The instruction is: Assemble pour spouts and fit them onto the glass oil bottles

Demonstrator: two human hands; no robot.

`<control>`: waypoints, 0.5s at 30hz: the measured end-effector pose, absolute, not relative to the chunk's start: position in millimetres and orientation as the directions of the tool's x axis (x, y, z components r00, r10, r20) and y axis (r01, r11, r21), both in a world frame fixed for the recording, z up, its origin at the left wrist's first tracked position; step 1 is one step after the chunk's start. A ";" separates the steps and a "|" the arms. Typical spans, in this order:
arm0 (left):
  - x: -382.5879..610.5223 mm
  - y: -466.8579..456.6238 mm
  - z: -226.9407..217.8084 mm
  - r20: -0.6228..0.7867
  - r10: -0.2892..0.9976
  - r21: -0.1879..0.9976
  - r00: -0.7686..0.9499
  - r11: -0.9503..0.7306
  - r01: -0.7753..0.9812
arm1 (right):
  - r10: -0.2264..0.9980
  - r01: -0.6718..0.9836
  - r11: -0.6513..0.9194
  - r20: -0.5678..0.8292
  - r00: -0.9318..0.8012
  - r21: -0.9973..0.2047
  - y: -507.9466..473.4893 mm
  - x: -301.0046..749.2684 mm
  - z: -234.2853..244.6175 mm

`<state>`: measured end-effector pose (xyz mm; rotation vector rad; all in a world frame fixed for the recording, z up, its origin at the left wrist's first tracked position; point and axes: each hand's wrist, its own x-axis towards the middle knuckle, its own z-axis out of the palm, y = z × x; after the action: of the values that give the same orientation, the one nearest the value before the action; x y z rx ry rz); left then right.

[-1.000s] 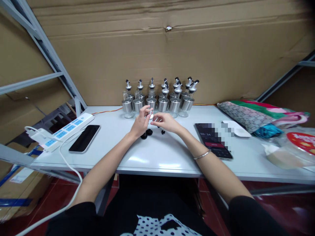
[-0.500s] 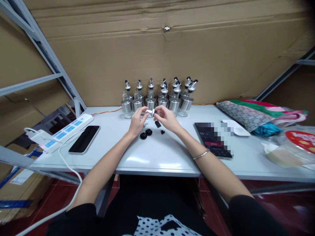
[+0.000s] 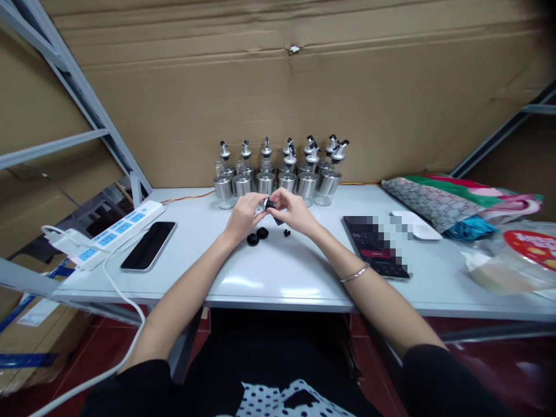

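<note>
Between the fingertips of both hands is a bottle pourer [image 3: 270, 204], its black ribbed stopper showing and its silvery spout mostly covered by my left fingers. My left hand [image 3: 244, 217] is closed round the spout end. My right hand [image 3: 294, 212] pinches the black stopper end. On the table just below my left hand lie black round rings [image 3: 257, 236]. Small black pieces [image 3: 287, 233] rest under my right hand, and another black part [image 3: 278, 220] is half hidden by it. Behind the hands stand glass bottles [image 3: 266, 184] with steel sleeves, several topped with pourers, the front left ones bare-necked.
A white power strip [image 3: 117, 234] with cables and a phone [image 3: 150, 246] lie on the left. To the right are a dark-screened device [image 3: 369, 246], a white flat object [image 3: 417, 226], a patterned bag [image 3: 438, 202] and tape rolls [image 3: 495, 272]. Cardboard [image 3: 278, 98] closes off the back.
The pourer has been turned: its white-silver spout showed between the hands before, and now the black stopper faces me. My hands have drawn closer together around it.
</note>
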<state>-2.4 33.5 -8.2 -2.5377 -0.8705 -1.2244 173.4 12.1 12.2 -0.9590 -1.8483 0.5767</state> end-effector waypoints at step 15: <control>-5.3 37.4 -11.0 0.763 0.412 0.103 0.498 -0.838 0.535 | 0.782 0.393 0.623 0.543 -0.306 -0.676 16.3 178.8 8.6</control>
<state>-5.3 37.4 -11.0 -2.5894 -0.8245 -1.2573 178.8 16.3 8.6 -0.9319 -1.9234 0.5307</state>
